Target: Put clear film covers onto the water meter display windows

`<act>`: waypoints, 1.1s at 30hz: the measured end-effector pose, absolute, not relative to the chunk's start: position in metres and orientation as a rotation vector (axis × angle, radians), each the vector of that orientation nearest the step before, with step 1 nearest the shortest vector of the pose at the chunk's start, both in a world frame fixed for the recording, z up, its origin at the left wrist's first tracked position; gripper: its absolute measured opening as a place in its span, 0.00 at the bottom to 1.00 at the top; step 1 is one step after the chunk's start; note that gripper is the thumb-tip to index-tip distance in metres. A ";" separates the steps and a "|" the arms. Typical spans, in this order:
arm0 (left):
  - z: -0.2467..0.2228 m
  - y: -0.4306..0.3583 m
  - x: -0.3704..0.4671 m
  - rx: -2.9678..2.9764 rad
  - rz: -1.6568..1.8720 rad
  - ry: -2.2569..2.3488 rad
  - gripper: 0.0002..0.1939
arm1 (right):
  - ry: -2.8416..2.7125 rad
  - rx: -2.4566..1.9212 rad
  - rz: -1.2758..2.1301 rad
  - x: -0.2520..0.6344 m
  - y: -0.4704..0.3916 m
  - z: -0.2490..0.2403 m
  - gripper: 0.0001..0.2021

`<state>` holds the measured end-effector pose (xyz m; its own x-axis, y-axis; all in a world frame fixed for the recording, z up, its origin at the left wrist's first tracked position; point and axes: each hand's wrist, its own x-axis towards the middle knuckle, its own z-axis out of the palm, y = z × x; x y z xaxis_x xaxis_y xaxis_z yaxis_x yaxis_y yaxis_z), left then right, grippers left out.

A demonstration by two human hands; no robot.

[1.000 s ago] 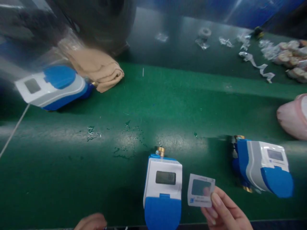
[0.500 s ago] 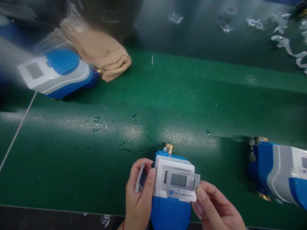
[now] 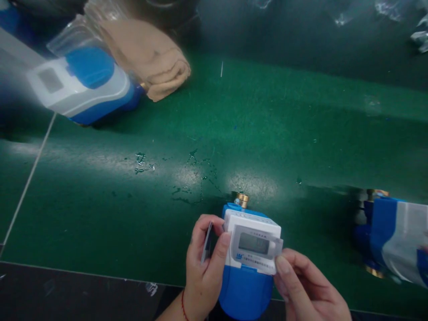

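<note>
A blue and white water meter (image 3: 248,285) with a brass threaded end (image 3: 241,199) stands at the bottom centre, near the table edge. Over its display lies a grey printed label (image 3: 256,258) with a clear window, through which the screen shows. My right hand (image 3: 306,285) pinches the label's lower right edge between thumb and fingers. My left hand (image 3: 207,267) is against the meter's left side, thumb near the white housing. Between its thumb and curled fingers is a thin, dark-faced card-like piece (image 3: 207,243), seen nearly edge-on.
A second water meter (image 3: 96,93) lies at the upper left beside a folded tan cloth (image 3: 160,62) and clear plastic bags (image 3: 73,38). Another meter (image 3: 388,236) is at the right edge. Water drops (image 3: 143,165) spot the green table (image 3: 267,133). Plastic scraps (image 3: 391,10) lie beyond.
The label has shifted left and now sits squarer over the display, its window around the screen. My left hand still holds the card-like piece. The whole view has shifted slightly.
</note>
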<state>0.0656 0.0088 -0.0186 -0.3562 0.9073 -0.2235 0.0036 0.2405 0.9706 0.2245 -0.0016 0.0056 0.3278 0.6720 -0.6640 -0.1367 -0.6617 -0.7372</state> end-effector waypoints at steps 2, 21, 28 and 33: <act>-0.019 0.009 0.066 0.871 1.257 1.597 0.07 | -0.489 -1.877 1.406 0.223 0.000 0.007 0.11; -0.019 0.008 0.064 0.887 1.279 1.594 0.06 | -0.490 -1.920 1.358 0.215 0.004 0.012 0.12; -0.018 0.008 0.063 0.887 1.265 1.593 0.06 | -0.519 -1.919 1.361 0.214 0.005 0.014 0.11; -0.019 0.009 0.064 0.894 1.263 1.587 0.07 | -0.504 -1.932 1.355 0.215 0.003 0.013 0.11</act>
